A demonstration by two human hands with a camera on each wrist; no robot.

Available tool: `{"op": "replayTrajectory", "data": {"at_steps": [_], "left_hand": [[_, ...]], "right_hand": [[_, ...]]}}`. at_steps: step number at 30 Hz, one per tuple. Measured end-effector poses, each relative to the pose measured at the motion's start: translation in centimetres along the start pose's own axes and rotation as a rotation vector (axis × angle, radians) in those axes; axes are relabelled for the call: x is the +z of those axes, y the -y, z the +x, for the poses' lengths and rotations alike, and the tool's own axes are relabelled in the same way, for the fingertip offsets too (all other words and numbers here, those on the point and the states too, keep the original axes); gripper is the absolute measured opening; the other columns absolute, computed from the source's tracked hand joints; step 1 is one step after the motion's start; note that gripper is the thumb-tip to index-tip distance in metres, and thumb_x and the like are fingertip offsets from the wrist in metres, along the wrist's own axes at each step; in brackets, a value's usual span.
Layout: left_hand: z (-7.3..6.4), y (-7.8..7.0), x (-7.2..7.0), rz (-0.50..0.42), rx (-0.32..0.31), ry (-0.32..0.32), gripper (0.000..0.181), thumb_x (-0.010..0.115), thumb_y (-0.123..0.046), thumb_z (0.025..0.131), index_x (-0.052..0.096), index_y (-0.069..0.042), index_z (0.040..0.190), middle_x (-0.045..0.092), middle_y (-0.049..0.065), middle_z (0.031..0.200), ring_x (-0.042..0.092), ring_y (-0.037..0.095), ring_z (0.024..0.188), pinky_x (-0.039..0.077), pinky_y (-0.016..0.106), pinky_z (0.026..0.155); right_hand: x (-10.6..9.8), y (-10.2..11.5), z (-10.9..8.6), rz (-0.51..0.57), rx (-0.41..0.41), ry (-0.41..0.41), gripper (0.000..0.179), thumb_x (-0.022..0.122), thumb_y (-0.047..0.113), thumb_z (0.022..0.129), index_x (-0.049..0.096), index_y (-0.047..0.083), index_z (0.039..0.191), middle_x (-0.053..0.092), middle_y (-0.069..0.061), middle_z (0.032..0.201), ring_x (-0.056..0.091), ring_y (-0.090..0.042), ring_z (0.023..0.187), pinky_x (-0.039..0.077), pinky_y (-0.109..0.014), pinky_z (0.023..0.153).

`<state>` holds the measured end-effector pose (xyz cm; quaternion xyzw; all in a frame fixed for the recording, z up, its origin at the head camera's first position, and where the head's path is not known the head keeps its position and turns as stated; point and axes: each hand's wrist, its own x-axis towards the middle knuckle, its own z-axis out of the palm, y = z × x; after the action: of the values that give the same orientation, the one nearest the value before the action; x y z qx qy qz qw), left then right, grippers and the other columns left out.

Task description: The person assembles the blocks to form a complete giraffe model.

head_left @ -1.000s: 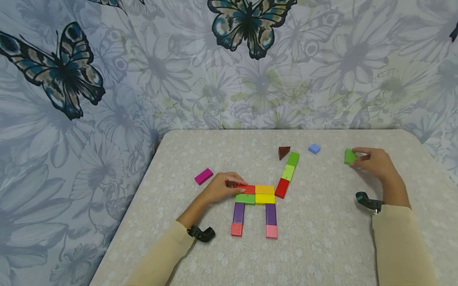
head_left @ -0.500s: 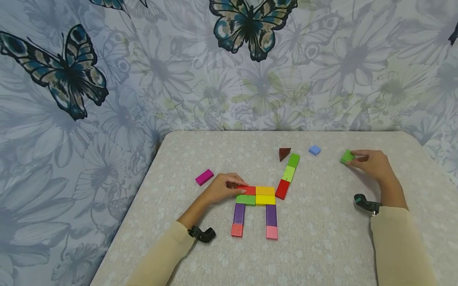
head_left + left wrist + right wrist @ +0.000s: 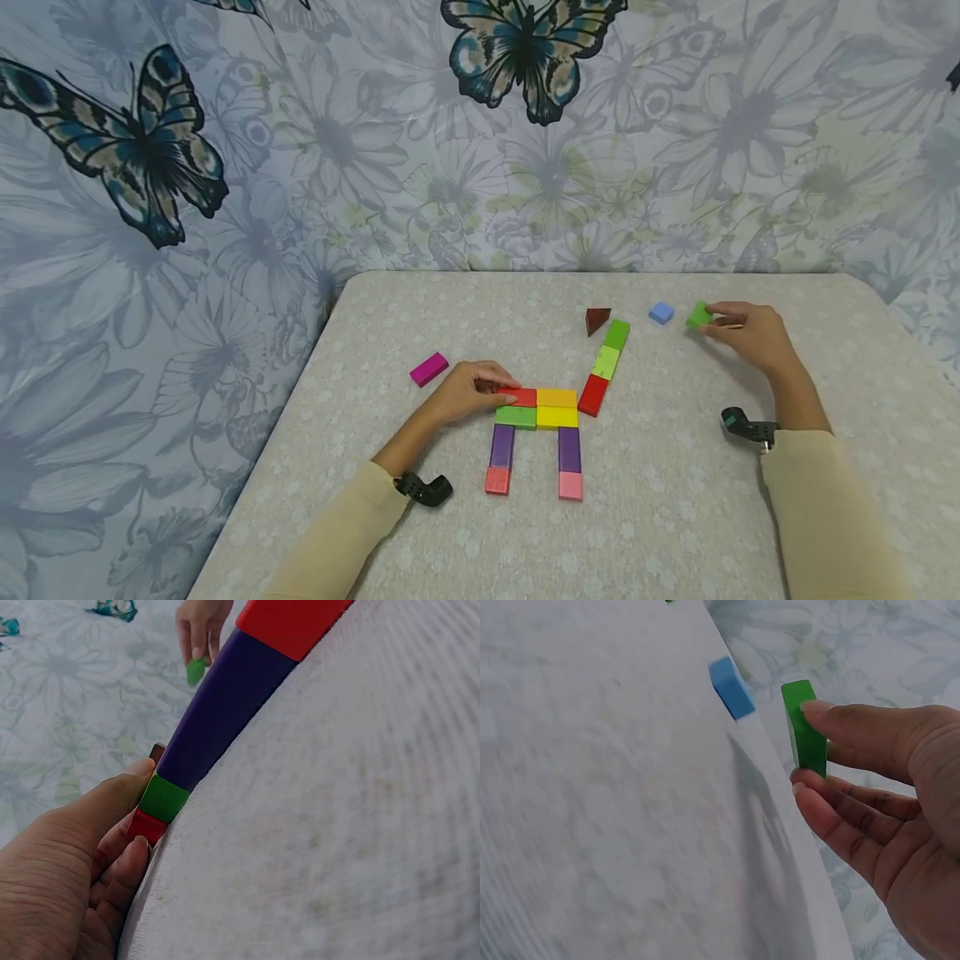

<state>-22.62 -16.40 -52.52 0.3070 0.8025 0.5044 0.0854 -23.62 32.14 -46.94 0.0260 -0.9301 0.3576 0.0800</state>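
Observation:
My right hand (image 3: 752, 335) pinches a green block (image 3: 699, 315) between thumb and fingertips, raised over the table's back right; its shadow falls on the cloth in the right wrist view. A blue block (image 3: 661, 313) lies just left of it. My left hand (image 3: 467, 390) holds the left end of a red block (image 3: 522, 397), thumb in front and fingers behind. That block adjoins a green one (image 3: 517, 418), an orange one (image 3: 557, 397) and a yellow one (image 3: 557, 417). Two purple blocks (image 3: 502, 446) extend toward me below them, ending in a coral block (image 3: 497, 481) and a pink block (image 3: 570, 486).
A slanted row of a red block (image 3: 593, 395), a lime block (image 3: 606, 362) and a green block (image 3: 617, 334) runs up from the yellow side. A brown triangular block (image 3: 597, 321) lies beside its top. A magenta block (image 3: 429, 369) lies behind my left hand.
My right hand has moved left with the green block, bringing it closer to the blue block. The block has also turned. My left hand stays at the red block.

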Motion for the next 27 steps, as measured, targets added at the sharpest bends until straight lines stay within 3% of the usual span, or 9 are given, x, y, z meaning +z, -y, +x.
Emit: {"op": "replayTrajectory", "data": {"at_steps": [4,6,10,20,27], "left_hand": [[0.2,0.0,0.2,-0.006,0.017,-0.011,0.023,0.084,-0.017,0.086,0.081,-0.014,0.109,0.073,0.001,0.102,0.057,0.015,0.077,0.047,0.024,0.066],[0.1,0.1,0.3,-0.006,0.021,-0.003,0.023,0.084,-0.019,0.086,0.081,-0.016,0.108,0.073,-0.001,0.101,0.058,0.014,0.077,0.048,0.024,0.066],[-0.2,0.3,0.3,-0.001,0.024,0.014,0.022,0.083,-0.02,0.087,0.081,-0.015,0.109,0.073,-0.002,0.101,0.059,0.012,0.076,0.05,0.025,0.066],[0.0,-0.1,-0.7,0.004,0.01,0.008,0.021,0.083,-0.021,0.087,0.082,-0.02,0.107,0.073,-0.004,0.1,0.06,0.016,0.079,0.05,0.026,0.067],[0.0,0.0,0.1,-0.041,0.005,0.009,0.023,0.083,-0.015,0.086,0.081,-0.011,0.109,0.073,0.003,0.103,0.059,0.016,0.079,0.049,0.025,0.067]], "right_hand": [[0.5,0.9,0.2,0.025,-0.048,-0.015,0.047,0.076,0.022,0.094,0.065,-0.003,0.133,0.066,-0.028,0.124,0.066,-0.046,0.105,0.05,-0.018,0.073],[1.0,1.3,0.1,0.04,-0.063,-0.001,0.047,0.076,0.023,0.094,0.065,-0.001,0.133,0.067,-0.028,0.123,0.067,-0.046,0.104,0.045,-0.011,0.068],[2.0,2.0,0.2,0.056,-0.072,0.035,0.046,0.075,0.025,0.095,0.066,0.001,0.133,0.07,-0.027,0.113,0.068,-0.045,0.103,0.047,-0.016,0.069],[4.3,3.8,1.5,0.093,-0.068,0.035,0.041,0.077,0.024,0.093,0.069,0.004,0.129,0.072,-0.021,0.105,0.069,-0.038,0.099,0.052,-0.029,0.074],[4.9,4.4,3.2,0.044,-0.102,0.056,0.037,0.078,0.021,0.091,0.072,0.002,0.123,0.072,-0.02,0.099,0.067,-0.034,0.09,0.05,-0.033,0.062]]}}
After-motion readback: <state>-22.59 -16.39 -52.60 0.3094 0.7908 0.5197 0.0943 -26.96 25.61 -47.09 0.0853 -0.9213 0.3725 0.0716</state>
